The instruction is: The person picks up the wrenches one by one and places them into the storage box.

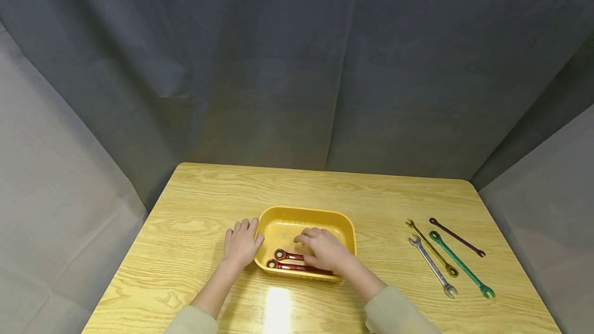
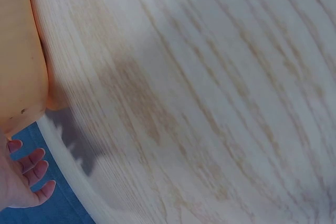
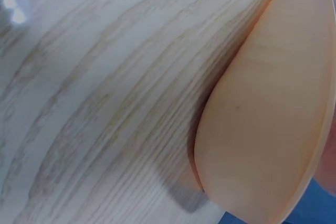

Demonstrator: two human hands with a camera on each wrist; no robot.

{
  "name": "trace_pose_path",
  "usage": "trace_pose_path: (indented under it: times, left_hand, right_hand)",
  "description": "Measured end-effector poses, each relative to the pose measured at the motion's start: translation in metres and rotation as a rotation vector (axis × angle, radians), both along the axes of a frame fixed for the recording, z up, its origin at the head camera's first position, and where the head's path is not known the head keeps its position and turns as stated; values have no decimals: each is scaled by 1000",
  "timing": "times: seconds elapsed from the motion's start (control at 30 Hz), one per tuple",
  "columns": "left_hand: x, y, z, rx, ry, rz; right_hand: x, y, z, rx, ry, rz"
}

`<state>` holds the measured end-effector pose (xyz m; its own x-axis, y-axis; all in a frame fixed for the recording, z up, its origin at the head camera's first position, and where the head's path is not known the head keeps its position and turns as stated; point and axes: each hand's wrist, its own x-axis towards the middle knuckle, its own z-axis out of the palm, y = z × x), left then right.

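Note:
A yellow plastic bin (image 1: 284, 211) stands near the front middle of the table. My left hand (image 1: 240, 244) is at the bin's left wall, thumb by the rim and fingers loosely bent; the left wrist view shows its fingertips beside the bin (image 2: 21, 61). Inside the bin, along its near wall, lie two red ratcheting wrenches, a shorter one (image 1: 291, 256) and a longer one (image 1: 299, 267). Over them reaches my right hand (image 1: 327, 249), thumb and fingers apart, with nothing showing between them. It hides the wrenches' right ends. The bin's outer wall (image 3: 262, 103) fills much of the right wrist view.
To the right on the wooden table (image 1: 195, 195) lie several wrenches at a slant: a silver one (image 1: 432, 266), a gold one (image 1: 431, 247), a green one (image 1: 461, 264) and a purple one (image 1: 457, 237). Grey curtains (image 1: 260, 66) hang behind the table.

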<state>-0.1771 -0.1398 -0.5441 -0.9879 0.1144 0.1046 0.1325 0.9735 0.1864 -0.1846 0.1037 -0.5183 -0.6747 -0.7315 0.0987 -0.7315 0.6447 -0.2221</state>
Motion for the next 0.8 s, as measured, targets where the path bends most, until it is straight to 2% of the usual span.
trace_pose_path:
  times: [0.2, 0.53, 0.8]
  left_hand:
    - [1, 0, 0, 3, -7, -3]
    - [1, -1, -1, 5, 0, -3]
    - [0, 0, -1, 7, 7, -2]
  right_hand:
    - [-4, 4, 1, -45, 25, -34]
    - [-9, 13, 4, -98, 118, -63]
    - [-14, 25, 8, -152, 181, -118]
